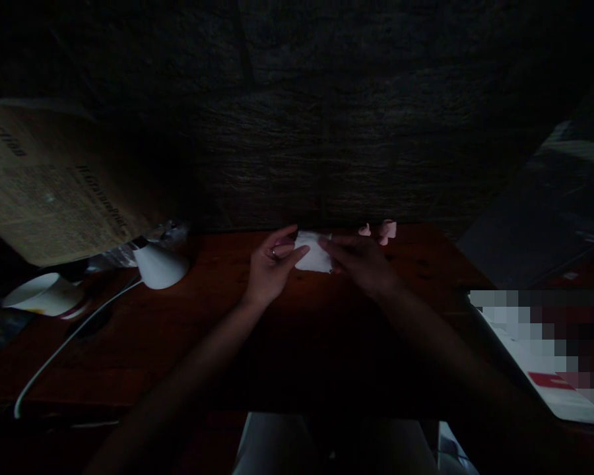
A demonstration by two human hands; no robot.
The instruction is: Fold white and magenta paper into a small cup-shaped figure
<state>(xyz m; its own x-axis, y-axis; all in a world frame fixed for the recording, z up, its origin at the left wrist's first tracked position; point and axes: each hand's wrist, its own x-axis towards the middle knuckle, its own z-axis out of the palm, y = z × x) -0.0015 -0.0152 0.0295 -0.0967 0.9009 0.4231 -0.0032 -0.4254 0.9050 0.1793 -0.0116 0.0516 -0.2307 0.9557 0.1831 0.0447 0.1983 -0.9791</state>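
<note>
Dark wall [301, 145] closed the far side; wooden table [212, 330] ran before it. White cone [161, 266] stood left. Left hand [270, 267], half-open, ringed, had its thumb over the left edge of a white sheet [313, 259]; right hand [363, 260] was curled tighter, pinching the right edge. Sheet lay between them, at the table's far part. Judged light, thin, soft, easily creased; opposite edges seemed the best hold, gently. Pink pieces [388, 231] sat just beyond the right hand.
</note>
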